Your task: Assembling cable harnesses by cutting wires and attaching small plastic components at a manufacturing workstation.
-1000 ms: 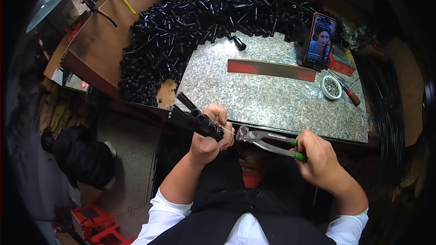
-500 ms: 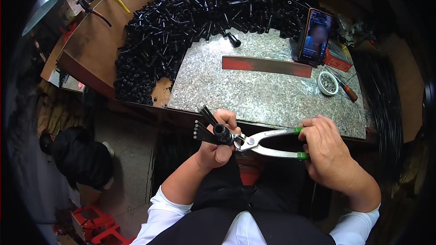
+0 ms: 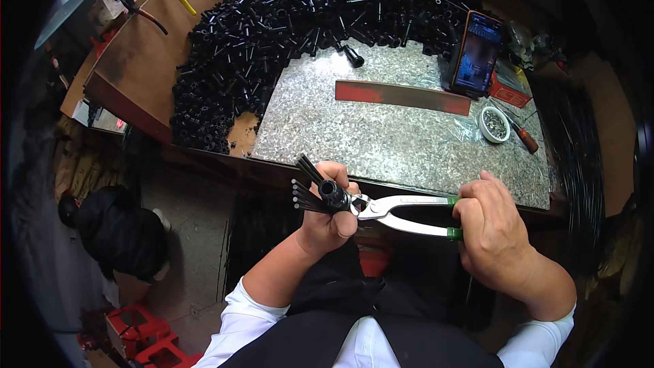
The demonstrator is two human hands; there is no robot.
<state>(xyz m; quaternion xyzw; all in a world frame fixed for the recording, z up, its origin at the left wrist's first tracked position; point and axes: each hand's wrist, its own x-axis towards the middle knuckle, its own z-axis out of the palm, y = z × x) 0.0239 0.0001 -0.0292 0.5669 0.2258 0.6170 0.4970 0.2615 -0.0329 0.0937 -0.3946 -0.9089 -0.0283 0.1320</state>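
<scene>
My left hand (image 3: 323, 232) is closed around a black tubular hub (image 3: 331, 192) and a fan of thin black rods (image 3: 308, 199) with pale round ends, which stick out to the left of it. The hub's open end faces up. My right hand (image 3: 496, 235) grips the green-tipped handles of silver pincers (image 3: 398, 203), which point left. Their jaws meet the hub's side by my left fingers. Whatever lies between the jaws is too small to make out.
Beyond my hands is a speckled stone worktop (image 3: 306, 136). On it lie a red-brown flat bar (image 3: 402, 97), a propped phone (image 3: 473, 54), a white bowl of small metal bits (image 3: 494, 125) and a screwdriver (image 3: 526, 139). A large heap of black tubular parts (image 3: 272, 41) lines the back and left.
The pincers' handles have come slightly closer together, and the upper handle sits a little lower. Both hands have shifted slightly to the right, still holding the same things.
</scene>
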